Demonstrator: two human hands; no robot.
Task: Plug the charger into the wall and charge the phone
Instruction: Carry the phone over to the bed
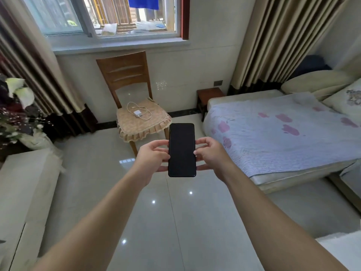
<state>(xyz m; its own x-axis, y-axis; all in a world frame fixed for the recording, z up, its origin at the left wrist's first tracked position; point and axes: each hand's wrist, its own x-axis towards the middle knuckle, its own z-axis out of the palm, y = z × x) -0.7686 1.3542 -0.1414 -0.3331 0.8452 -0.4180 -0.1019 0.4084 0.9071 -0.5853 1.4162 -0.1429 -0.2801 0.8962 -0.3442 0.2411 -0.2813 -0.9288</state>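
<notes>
- Two bare forearms reach forward from the bottom edge, over a glossy pale tiled floor [166, 222] that carries small bright light reflections.
- The left hand [151, 156] and the right hand [210, 155] hold a black phone [182, 150] between them, in the air above the floor.
- The phone stands lengthwise away from the person, its dark screen facing up toward the camera and showing nothing.
- The left hand's fingers [160, 142] are curled and pinch the phone's left edge; its thumb lies lower along the same edge.
- The right hand's fingers [202, 142] are curled too and pinch the right edge, with one fingertip touching that edge about halfway down.
- At the left edge of the view sits a white cabinet [25, 182], with a bunch of dark and white flowers [17, 106] behind it.
- To the right lies a bed [283, 133] under a pale blue quilt with pink patches; cream pillows [320, 83] are at its far end.
- Just beyond the phone stands a wooden chair [125, 75] with a frilled beige seat cushion [140, 122].
- On that cushion lies the white charger [138, 113], its cable [136, 107] looped loosely around it; it is well apart from both hands.
- A small brown bedside stool [210, 96] stands against the far wall between chair and bed.
- Above the stool a dark wall socket [218, 82] is set into the wall, beside a striped curtain [273, 42].
- A window [109, 16] with a pale sill spans the wall above the chair.
</notes>
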